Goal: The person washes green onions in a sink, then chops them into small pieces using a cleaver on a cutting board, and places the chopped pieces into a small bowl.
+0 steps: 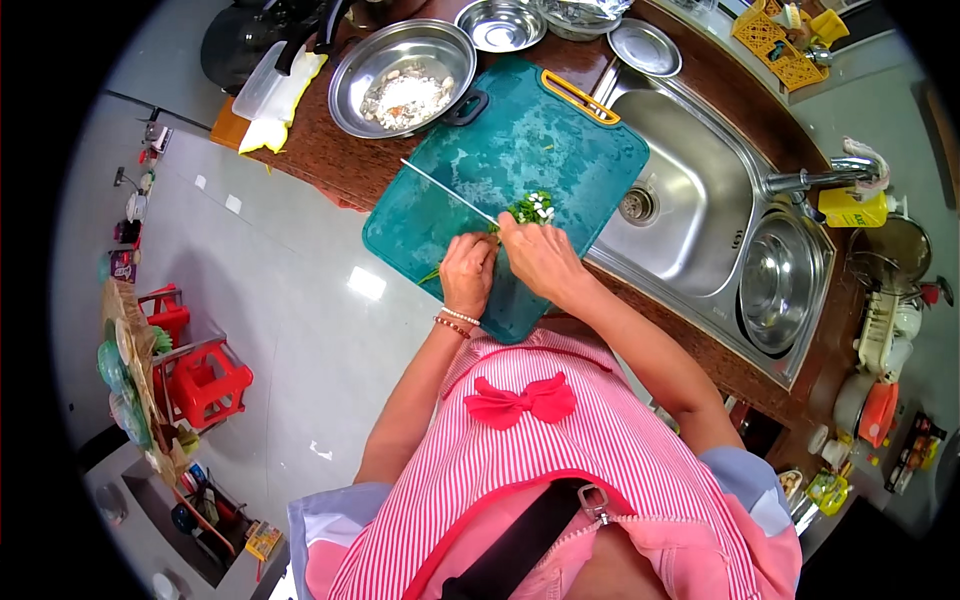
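A green cutting board (517, 142) with a yellow handle lies at the counter's edge beside the sink. My right hand (541, 251) is closed around a knife (448, 188), whose blade shows as a thin pale line slanting to the upper left; its handle is hidden in my grip. My left hand (468, 271), with two beaded bracelets at the wrist, curls over green scallion stalks (429, 276) right by the blade. Most of the stalks are covered by my fingers. Chopped scallion (532, 208), green and white, forms a small heap just beyond my right hand.
A steel pan (342, 100) holding pale chopped food stands beyond the board. Near it are a steel bowl (500, 36) and a steel plate (645, 48). To the right is a steel sink (686, 172) with a faucet (799, 181). Red stools (210, 382) stand at left.
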A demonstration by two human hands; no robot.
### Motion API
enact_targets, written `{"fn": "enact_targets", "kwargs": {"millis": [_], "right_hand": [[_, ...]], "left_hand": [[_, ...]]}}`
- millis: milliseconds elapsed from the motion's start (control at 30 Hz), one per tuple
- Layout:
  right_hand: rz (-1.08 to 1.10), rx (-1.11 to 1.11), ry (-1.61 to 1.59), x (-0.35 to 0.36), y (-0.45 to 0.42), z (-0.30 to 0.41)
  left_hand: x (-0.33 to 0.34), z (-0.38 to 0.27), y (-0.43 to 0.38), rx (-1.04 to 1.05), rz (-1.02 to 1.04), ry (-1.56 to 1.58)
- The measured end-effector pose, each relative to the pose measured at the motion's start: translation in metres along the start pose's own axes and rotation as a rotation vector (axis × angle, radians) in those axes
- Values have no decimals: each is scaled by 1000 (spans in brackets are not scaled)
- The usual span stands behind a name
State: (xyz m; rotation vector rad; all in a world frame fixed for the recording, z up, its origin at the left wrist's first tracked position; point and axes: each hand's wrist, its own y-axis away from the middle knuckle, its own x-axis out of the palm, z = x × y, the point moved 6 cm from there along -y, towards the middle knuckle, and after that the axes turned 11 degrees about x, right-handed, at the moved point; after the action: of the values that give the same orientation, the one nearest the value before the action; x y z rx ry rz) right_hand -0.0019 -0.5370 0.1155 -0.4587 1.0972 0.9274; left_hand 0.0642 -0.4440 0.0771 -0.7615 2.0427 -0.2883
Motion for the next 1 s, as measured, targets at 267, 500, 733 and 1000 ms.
{"fn": "enact_targets", "kwargs": {"millis": [267,500,733,1000], "right_hand": [[61,62,-126,-20,8,-13],[75,-32,19,-17,26,-8],[-68,-46,-32,-1,3,3],[42,54,-100,-25,16,-13]], "left_hand": [[-1,-4,-2,-57,89,-144],[-2,-5,-2,-52,50,-90],[-1,-7,-5,-62,91,-148],[-2,-1,-1,-63,47,-107]]}}
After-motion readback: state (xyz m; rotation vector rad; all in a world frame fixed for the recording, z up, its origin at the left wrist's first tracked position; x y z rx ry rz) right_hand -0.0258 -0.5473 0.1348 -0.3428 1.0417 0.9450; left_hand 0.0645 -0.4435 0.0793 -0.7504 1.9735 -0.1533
